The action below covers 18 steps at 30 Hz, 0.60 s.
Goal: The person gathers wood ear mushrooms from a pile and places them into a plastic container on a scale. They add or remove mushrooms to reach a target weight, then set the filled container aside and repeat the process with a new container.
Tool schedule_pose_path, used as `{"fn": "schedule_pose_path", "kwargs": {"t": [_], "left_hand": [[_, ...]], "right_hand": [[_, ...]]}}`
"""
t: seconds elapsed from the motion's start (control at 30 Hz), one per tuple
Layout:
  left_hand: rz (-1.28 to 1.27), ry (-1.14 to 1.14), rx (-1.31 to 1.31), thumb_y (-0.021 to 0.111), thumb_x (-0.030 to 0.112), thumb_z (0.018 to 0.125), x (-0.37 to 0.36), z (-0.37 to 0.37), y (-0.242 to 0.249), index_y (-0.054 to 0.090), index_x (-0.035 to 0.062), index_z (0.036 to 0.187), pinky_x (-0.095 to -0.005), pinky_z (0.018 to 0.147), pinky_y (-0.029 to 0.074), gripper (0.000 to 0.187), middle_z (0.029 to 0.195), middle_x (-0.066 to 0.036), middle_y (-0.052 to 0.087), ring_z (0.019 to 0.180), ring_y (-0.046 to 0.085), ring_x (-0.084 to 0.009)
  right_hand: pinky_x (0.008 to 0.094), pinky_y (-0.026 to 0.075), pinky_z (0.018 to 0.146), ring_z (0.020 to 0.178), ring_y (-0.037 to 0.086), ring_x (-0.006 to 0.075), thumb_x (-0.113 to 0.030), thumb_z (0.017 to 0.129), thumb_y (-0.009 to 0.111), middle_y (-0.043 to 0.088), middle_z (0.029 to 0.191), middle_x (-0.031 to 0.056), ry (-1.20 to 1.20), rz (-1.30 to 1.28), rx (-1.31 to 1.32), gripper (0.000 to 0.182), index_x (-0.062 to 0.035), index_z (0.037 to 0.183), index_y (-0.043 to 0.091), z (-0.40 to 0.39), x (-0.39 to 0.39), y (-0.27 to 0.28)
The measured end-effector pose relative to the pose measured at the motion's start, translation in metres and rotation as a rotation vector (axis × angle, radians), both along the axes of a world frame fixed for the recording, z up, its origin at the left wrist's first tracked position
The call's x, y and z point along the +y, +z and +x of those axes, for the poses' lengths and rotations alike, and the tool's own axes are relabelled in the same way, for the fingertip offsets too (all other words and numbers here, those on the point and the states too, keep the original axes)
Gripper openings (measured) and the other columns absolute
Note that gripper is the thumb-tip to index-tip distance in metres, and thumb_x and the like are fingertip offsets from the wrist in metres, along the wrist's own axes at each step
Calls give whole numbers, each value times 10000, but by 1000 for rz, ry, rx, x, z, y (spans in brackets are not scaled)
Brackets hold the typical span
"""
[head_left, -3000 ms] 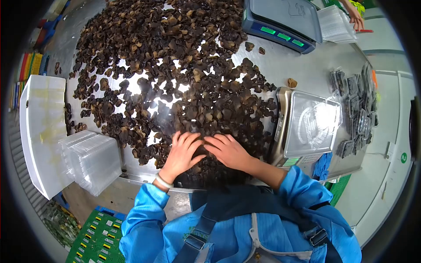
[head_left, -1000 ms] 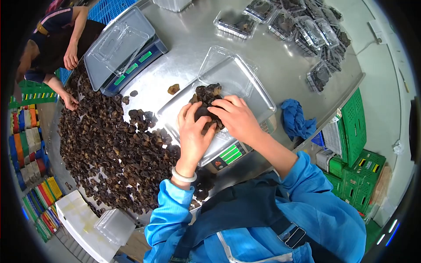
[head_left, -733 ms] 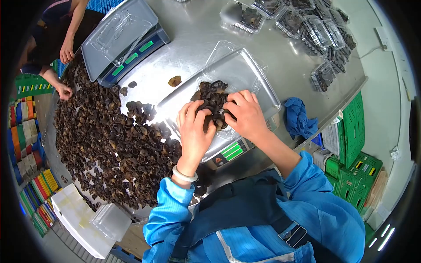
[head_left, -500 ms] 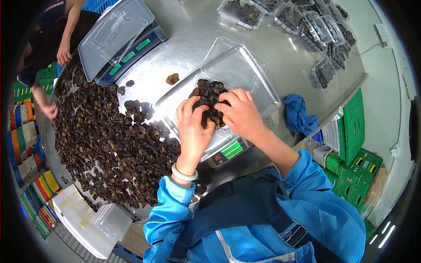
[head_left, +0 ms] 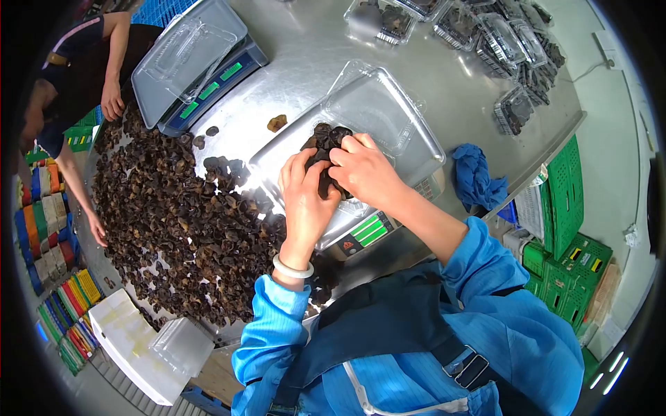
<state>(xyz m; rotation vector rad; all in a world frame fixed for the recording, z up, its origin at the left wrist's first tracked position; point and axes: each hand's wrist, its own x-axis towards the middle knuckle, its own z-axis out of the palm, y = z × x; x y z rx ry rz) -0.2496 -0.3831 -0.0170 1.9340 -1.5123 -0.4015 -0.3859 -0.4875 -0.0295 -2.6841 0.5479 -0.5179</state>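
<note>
My left hand (head_left: 305, 197) wears a white bangle at the wrist, and its fingers curl around the near left side of a clump of dark wood ear mushrooms (head_left: 323, 137). From the right, my right hand (head_left: 368, 170) presses bent fingers onto the same clump. Beneath it lies a clear plastic clamshell box (head_left: 374, 114), its lid folded back; the hands mostly cover the base. The box rests on the metal pan of a scale (head_left: 431, 154), whose green display faces me. A large heap of loose wood ear mushrooms (head_left: 187, 229) spreads to my left.
Another scale (head_left: 239, 66) with a clear box on it stands at the upper left, near a co-worker's hand (head_left: 112, 102). Filled clear boxes (head_left: 501, 40) pile up at the far right. A blue cloth (head_left: 477, 179) lies by the table edge, above green crates (head_left: 565, 267).
My right hand has shifted slightly left, its fingers closing further over the mushrooms. My left hand stays nearly in place. The co-worker's hands have moved, one down beside the heap's edge.
</note>
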Motion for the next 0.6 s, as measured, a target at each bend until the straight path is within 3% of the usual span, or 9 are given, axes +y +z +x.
{"fn": "schedule_pose_path", "kwargs": {"t": [0.07, 0.13, 0.27, 0.3, 0.37, 0.43, 0.5, 0.57, 0.6], "left_hand": [[-3, -16, 42, 741, 26, 696, 1, 6, 4, 699, 32, 1093, -471, 1092, 397, 399, 1336, -140, 579, 1276, 496, -356], [-55, 47, 334, 738, 57, 765, 2, 14, 5, 707, 45, 1109, -435, 1089, 402, 346, 1343, -120, 584, 1260, 524, -316], [-118, 173, 204, 686, 143, 931, -6, 26, -1, 663, 22, 1183, -400, 1030, 445, 281, 1315, -152, 587, 1207, 559, -328], [-76, 167, 231, 675, 150, 943, -2, 27, -6, 654, 18, 1195, -398, 1023, 448, 286, 1283, -159, 598, 1184, 571, -328], [8, 153, 288, 653, 164, 966, 4, 27, -11, 636, 10, 1219, -393, 1010, 454, 297, 1221, -173, 620, 1137, 597, -327], [96, 176, 310, 645, 170, 975, 20, 20, -3, 632, 5, 1225, -384, 980, 471, 300, 1171, -179, 637, 1091, 619, -322], [216, 221, 434, 642, 170, 981, 42, 10, 8, 631, 2, 1229, -379, 909, 504, 300, 1117, -174, 657, 1031, 650, -286], [207, 246, 462, 619, 186, 1005, 72, 14, 2, 635, -5, 1235, -335, 871, 525, 299, 1142, -152, 663, 1021, 656, -208], [182, 268, 440, 607, 194, 1015, 87, 23, -9, 639, -4, 1238, -329, 869, 528, 299, 1155, -138, 667, 1027, 654, -190]], "right_hand": [[405, 434, 955, 974, 545, 220, -172, 759, 717, 572, 881, 8, -27, 47, -1, 82, -99, 794, 702, -6, 0, 1], [399, 434, 953, 990, 565, 226, -159, 788, 727, 615, 899, 16, -81, 148, -168, 78, -84, 799, 708, -10, 2, 0], [398, 448, 925, 978, 606, 251, -104, 857, 709, 671, 924, 41, -227, 479, -417, 39, -69, 856, 693, -29, 6, 24], [356, 475, 845, 884, 619, 214, -105, 920, 666, 670, 907, 53, -312, 617, -470, 95, -39, 851, 669, -39, 10, 29], [316, 478, 746, 784, 604, 148, -161, 992, 608, 661, 852, 55, -394, 1148, -507, 180, -31, 874, 647, -77, 17, 45], [283, 460, 674, 721, 568, 96, -215, 1043, 537, 620, 754, 32, -346, 1240, -255, 262, -30, 879, 624, -135, 25, 57], [306, 468, 655, 692, 591, 147, -248, 1030, 547, 625, 712, 38, -378, 1259, 321, 240, -43, 947, 641, -194, 44, 56], [353, 482, 625, 695, 641, 225, -299, 988, 606, 674, 753, 56, -85, 997, 621, 257, -76, 882, 678, -247, 80, 45], [390, 483, 609, 702, 657, 257, -337, 964, 632, 686, 767, 68, 110, 623, 793, 280, -94, 836, 688, -288, 105, 24]]}}
